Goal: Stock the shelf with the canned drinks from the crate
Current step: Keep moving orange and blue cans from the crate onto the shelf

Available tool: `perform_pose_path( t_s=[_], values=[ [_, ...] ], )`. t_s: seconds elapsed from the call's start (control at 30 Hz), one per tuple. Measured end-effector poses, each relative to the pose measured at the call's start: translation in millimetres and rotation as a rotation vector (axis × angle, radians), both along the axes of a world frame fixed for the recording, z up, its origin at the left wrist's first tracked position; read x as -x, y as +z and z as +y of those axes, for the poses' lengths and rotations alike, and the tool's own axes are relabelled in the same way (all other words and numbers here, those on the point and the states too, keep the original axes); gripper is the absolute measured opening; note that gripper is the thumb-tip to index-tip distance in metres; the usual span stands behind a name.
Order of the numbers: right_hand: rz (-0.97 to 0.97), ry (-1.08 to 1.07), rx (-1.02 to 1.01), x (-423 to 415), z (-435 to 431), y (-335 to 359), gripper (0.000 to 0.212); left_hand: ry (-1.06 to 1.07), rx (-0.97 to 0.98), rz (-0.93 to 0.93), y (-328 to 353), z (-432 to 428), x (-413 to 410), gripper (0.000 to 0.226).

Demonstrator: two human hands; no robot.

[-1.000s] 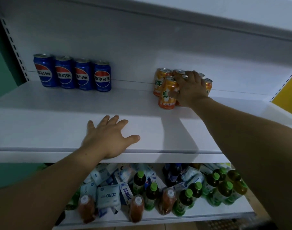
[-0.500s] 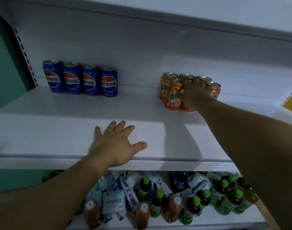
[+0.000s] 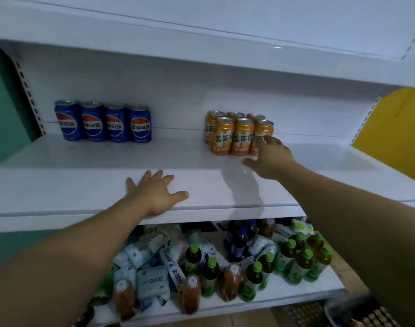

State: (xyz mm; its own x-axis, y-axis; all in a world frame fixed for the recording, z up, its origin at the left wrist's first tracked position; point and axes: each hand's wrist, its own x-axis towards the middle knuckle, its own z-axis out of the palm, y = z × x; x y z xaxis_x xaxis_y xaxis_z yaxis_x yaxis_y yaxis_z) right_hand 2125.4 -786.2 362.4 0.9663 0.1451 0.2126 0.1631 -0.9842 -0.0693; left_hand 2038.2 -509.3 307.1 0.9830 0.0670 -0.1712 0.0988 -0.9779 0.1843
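**Squaring up the orange cans on the shelf**

The person is working at the group of six orange cans point(image 3: 237, 135), which are standing upright in two rows of three towards the back of the white shelf point(image 3: 60, 180). They are well apart from the four blue Pepsi cans point(image 3: 102, 122) lined up at the left. The right hand point(image 3: 270, 159) is reaching to the front right can point(image 3: 263, 131) with its fingers loosely extended and gripping nothing. Blur is hiding whether the fingertips are touching the can. The left hand point(image 3: 154, 194) is lying flat on the shelf's front edge, fingers spread wide and holding nothing.

This looks like the end of a placement, with the row being tidied. The next move probably calls for going back to the crate for more cans, then starting a new row in the bare space in front of or beside the group. The crate is not plainly showing. A dark meshed shape point(image 3: 371, 312) at the bottom right may be it, but I cannot tell.
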Motion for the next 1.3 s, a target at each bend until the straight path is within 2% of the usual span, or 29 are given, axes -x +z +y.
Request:
perform_pose_path(
  t_s=[0.1, 0.33, 0.53, 0.7, 0.87, 1.03, 1.2, 1.3],
  values=[
    [0.083, -0.104, 0.032, 37, -38, 12, 0.077, -0.071, 0.032, -0.001, 15, -25, 4, 0.085],
    [0.171, -0.341, -0.014, 145, -150, 16, 0.08, -0.539, 0.094, -0.07, 33, -184, 38, 0.078],
    [0.234, -0.664, -0.092, 266, -250, 2, 0.075, -0.884, 0.152, 0.017, 17, -321, 99, 0.079],
    [0.286, -0.945, -0.184, 363, -311, -27, 0.08, -1.167, 0.128, 0.123, -4, -408, 154, 0.078],
    [0.289, -1.134, -0.286, 422, -347, -59, 0.076, -1.308, 0.1, 0.255, -40, -472, 187, 0.077],
    [0.294, -1.204, -0.374, 441, -376, -111, 0.074, -1.404, 0.06, 0.338, -88, -525, 204, 0.069],
    [0.389, -1.236, -0.476, 439, -420, -179, 0.064, -1.37, -0.01, 0.515, -161, -575, 191, 0.059],
    [0.478, -1.219, -0.583, 431, -446, -230, 0.059, -1.32, -0.048, 0.615, -210, -601, 175, 0.066]
  ],
)
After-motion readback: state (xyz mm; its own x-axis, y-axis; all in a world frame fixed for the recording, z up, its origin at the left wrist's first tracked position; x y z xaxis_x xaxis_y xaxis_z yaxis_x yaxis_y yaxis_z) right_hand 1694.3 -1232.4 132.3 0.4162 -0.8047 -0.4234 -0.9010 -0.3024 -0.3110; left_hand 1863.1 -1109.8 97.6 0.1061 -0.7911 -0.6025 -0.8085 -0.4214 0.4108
